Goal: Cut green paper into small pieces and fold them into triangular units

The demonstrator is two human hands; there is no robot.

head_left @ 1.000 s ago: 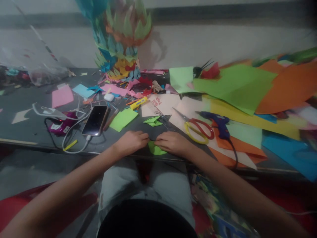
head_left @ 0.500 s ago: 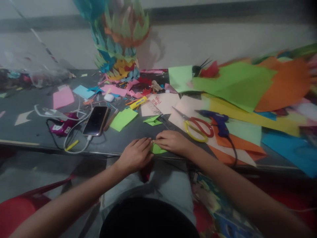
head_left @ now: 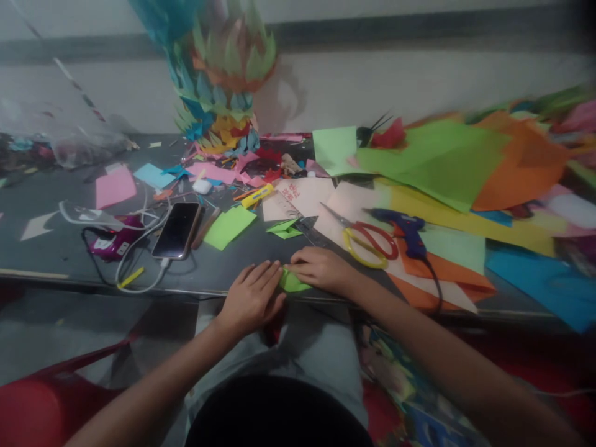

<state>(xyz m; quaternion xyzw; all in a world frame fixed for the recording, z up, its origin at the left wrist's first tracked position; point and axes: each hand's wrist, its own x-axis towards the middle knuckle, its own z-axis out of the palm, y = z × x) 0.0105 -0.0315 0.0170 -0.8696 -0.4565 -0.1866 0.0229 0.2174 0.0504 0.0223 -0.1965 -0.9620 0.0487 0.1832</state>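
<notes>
A small folded piece of green paper point(head_left: 294, 282) lies at the table's front edge between my hands. My left hand point(head_left: 254, 295) rests flat at its left side, fingers stretched out, fingertips touching or very near the paper. My right hand point(head_left: 321, 268) presses on the paper's upper right part, its fingers bent and drawn together, covering some of it. Just beyond lies a folded green paper piece point(head_left: 285, 229), and left of that a flat light-green sheet point(head_left: 230, 227).
Scissors point(head_left: 365, 245) and a blue glue gun point(head_left: 407, 230) lie right of my hands. At left are a phone point(head_left: 177, 230), a cable and a purple power strip point(head_left: 114, 242). A layered paper construction point(head_left: 223, 93) stands at the back. Coloured sheets point(head_left: 437, 158) pile up at right.
My left hand has turned slightly and shifted a little left, its fingers flatter and its thumb apart from the paper. My right hand stays on the green paper. The view has shifted slightly.
</notes>
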